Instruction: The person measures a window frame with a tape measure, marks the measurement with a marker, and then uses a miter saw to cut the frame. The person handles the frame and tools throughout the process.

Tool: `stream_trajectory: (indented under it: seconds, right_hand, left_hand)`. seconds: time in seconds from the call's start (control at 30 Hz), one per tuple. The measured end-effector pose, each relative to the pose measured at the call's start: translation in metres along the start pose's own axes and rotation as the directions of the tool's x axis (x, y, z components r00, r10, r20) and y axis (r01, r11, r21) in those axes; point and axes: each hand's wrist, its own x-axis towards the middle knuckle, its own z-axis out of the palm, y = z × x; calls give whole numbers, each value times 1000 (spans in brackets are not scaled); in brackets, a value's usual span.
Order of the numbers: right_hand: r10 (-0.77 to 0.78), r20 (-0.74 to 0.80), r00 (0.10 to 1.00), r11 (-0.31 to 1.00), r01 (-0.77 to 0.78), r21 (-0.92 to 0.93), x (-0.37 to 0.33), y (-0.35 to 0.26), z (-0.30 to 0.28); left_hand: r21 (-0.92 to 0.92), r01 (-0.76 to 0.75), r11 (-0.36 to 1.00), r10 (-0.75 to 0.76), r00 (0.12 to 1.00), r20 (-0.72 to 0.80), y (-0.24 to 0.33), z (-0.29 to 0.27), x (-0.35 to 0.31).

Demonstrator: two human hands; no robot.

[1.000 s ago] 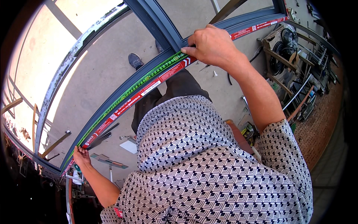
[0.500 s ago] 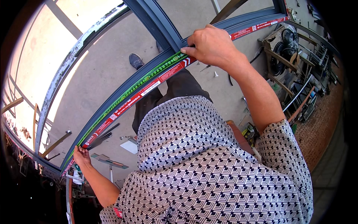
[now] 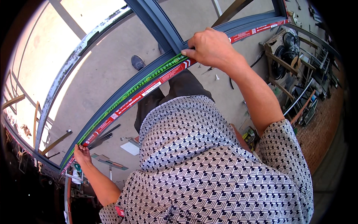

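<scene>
A green measuring tape (image 3: 138,86) lies stretched along the long side of a dark grey metal frame (image 3: 158,28), beside a red printed protective strip (image 3: 165,77). My right hand (image 3: 212,47) is closed over the frame's edge where the crossbar meets it. Its thumb presses the blade there, and the fingers are folded over, so whatever else is inside is hidden. At the lower left, my left hand (image 3: 82,154) pinches the blade between thumb and fingertips against the frame. Between both hands the blade runs along the rail.
Wooden racks and metal offcuts (image 3: 304,95) pile up at the right, with coiled black cable (image 3: 281,59). A weathered curved-looking bar (image 3: 56,87) crosses the left. Dark strips (image 3: 102,139) and a white piece (image 3: 130,146) are below the frame. My shoe (image 3: 138,62) shows beyond it.
Both hands keep their grip on the tape and frame. The view has shifted very slightly.
</scene>
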Motion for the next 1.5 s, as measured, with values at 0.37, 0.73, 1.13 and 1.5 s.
stream_trajectory:
  seconds: [0.37,0.73,1.13,1.5]
  right_hand:
    - [-21,-13,1000,1000,21,21,1,-13,4]
    - [-80,-25,996,996,81,48,3,-26,7]
    - [-328,-48,943,938,332,105,9,-77,-32]
    - [-440,-40,897,883,440,161,25,-107,-33]
  left_hand:
    - [-106,-49,993,42,996,-73,-7,-5,5]
    - [-311,-119,943,101,992,-71,-34,-41,10]
    - [-712,-349,610,158,934,-322,-98,-65,-98]
    - [-776,-339,531,319,929,-188,-115,15,-165]
